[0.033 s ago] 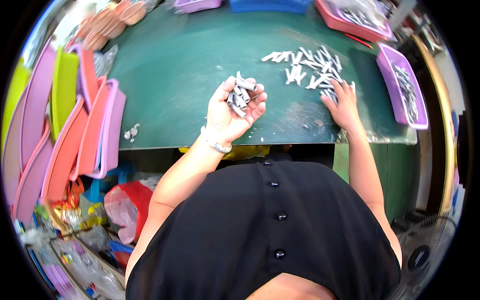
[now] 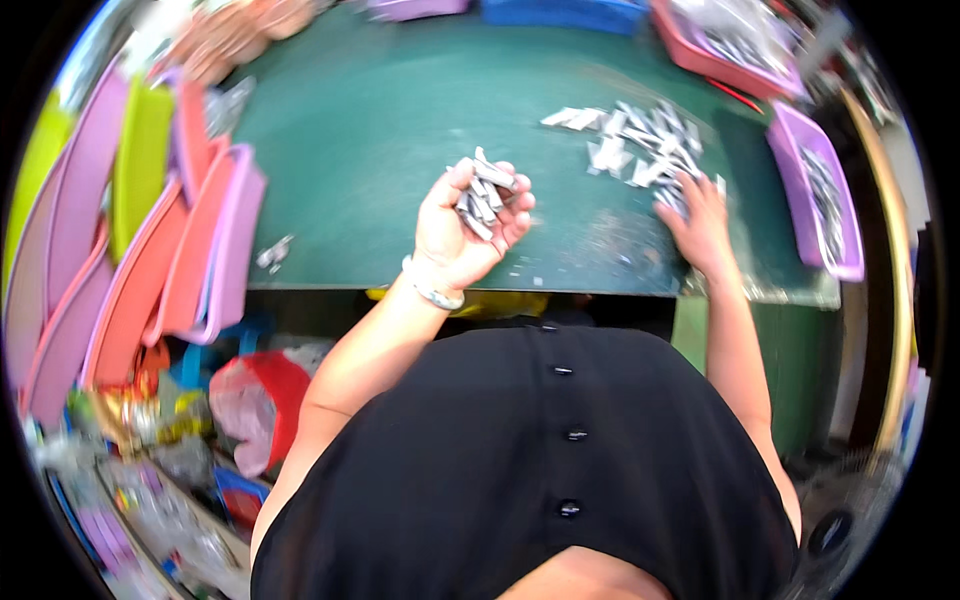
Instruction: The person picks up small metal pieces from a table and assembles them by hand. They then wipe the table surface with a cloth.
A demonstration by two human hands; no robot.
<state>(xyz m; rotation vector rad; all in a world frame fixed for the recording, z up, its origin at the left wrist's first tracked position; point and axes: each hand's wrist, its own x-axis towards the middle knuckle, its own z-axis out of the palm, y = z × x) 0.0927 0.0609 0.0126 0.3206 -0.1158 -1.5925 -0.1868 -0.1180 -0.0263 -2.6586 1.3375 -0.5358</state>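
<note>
My left hand [image 2: 470, 212], palm up, cups a bunch of short grey tube-like pieces [image 2: 486, 200] with its fingers curled around them. A pale bangle circles that wrist. To the right, my right hand [image 2: 702, 225] lies palm down at the near edge of a loose pile of the same grey pieces [image 2: 650, 140]. Its fingers are spread and touch the pieces there; what lies under the fingertips is hidden. The pile rests on a green tabletop [image 2: 400, 110].
A purple basket [image 2: 790, 165] of grey pieces stands at the right, with a pink basket [image 2: 690, 48] and a red pen [image 2: 735, 95] behind. Stacked coloured baskets [image 2: 140, 230] crowd the left edge. Small scraps [image 2: 273, 254] lie near the table's front left. A fan [image 2: 835, 525] is at lower right.
The whole view has shifted slightly, so the table and baskets sit further right and blur a little. My left hand still holds its bunch; my right hand remains at the pile.
</note>
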